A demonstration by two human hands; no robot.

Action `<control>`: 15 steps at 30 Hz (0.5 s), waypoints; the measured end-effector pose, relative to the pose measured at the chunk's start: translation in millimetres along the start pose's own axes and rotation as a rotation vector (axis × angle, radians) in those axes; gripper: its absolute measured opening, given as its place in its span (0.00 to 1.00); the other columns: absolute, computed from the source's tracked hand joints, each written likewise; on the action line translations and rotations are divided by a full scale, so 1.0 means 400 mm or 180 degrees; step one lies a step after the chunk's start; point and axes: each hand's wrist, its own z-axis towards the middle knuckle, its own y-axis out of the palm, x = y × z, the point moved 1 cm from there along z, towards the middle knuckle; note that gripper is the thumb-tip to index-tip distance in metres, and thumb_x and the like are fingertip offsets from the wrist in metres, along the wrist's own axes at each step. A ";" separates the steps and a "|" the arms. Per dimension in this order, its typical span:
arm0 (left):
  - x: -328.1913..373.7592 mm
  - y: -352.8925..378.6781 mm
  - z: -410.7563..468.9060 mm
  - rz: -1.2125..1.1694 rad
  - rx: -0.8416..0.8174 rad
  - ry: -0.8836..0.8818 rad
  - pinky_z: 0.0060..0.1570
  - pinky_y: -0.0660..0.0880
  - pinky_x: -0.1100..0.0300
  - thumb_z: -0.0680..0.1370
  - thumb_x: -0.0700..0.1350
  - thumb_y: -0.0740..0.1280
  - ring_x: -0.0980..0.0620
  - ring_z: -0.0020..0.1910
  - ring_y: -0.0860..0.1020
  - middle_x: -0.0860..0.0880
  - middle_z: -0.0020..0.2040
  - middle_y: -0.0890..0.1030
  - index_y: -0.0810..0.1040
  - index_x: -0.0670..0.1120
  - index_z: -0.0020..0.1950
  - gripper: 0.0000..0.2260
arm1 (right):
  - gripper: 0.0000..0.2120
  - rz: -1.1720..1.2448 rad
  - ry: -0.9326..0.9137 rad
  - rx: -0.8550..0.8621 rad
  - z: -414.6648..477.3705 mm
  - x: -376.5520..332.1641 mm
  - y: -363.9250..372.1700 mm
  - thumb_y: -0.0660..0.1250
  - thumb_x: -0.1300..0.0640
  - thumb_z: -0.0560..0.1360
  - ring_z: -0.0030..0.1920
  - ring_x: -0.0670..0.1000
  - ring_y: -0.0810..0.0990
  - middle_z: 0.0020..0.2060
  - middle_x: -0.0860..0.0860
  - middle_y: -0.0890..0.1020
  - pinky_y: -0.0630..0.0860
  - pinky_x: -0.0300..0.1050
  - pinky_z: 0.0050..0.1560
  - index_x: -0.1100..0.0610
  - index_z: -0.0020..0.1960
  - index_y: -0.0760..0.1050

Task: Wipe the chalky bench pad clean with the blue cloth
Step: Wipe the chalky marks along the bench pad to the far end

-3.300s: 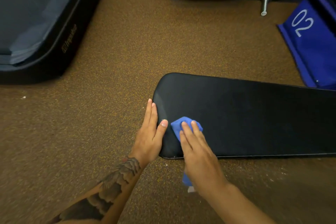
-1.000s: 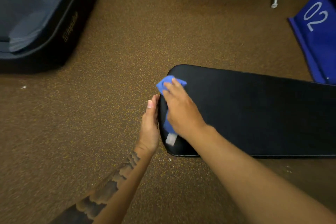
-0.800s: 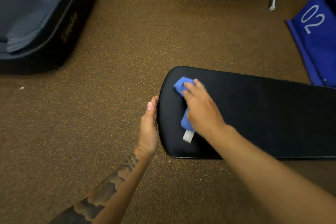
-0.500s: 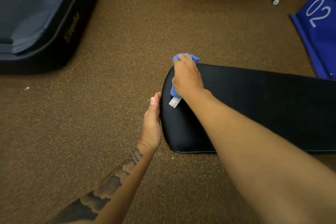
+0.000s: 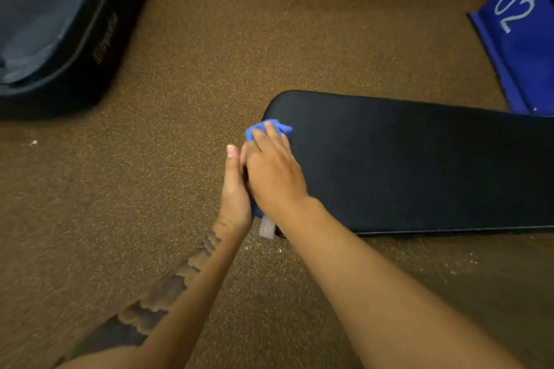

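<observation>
I'm seeing brown speckled floor (image 5: 239, 39) all around. A black mat (image 5: 60, 39) sits on it upper left, a blue pad marked 02 (image 5: 521, 39) upper right. The bench pad (image 5: 419, 165) spans the right.

"02" on blue panel (image 5: 527, 63).

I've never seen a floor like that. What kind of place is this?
Probably a gym: a black bench pad, speckled rubber floor, and a blue pad numbered 02.
</observation>
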 end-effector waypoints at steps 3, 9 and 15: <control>0.014 -0.011 -0.001 -0.0228 -0.0034 -0.0063 0.71 0.64 0.52 0.78 0.65 0.50 0.44 0.68 0.72 0.40 0.65 0.77 0.72 0.39 0.67 0.33 | 0.27 -0.0227 -0.0144 -0.0096 -0.021 -0.021 0.013 0.45 0.58 0.71 0.66 0.61 0.70 0.57 0.60 0.79 0.66 0.57 0.67 0.67 0.55 0.78; 0.022 -0.026 0.014 -0.0024 0.0371 -0.0287 0.73 0.60 0.55 0.79 0.66 0.43 0.52 0.70 0.69 0.46 0.72 0.70 0.62 0.40 0.75 0.36 | 0.18 -0.0301 -0.0813 0.0079 -0.302 0.017 -0.024 0.52 0.66 0.76 0.68 0.58 0.69 0.63 0.57 0.76 0.66 0.56 0.68 0.65 0.61 0.75; 0.017 -0.025 0.010 0.0092 0.0355 -0.0225 0.73 0.60 0.55 0.77 0.67 0.45 0.54 0.70 0.69 0.47 0.73 0.69 0.60 0.41 0.76 0.38 | 0.24 -0.0300 -0.0554 0.0030 -0.318 0.167 -0.087 0.60 0.69 0.70 0.71 0.61 0.64 0.67 0.60 0.71 0.68 0.55 0.66 0.68 0.67 0.69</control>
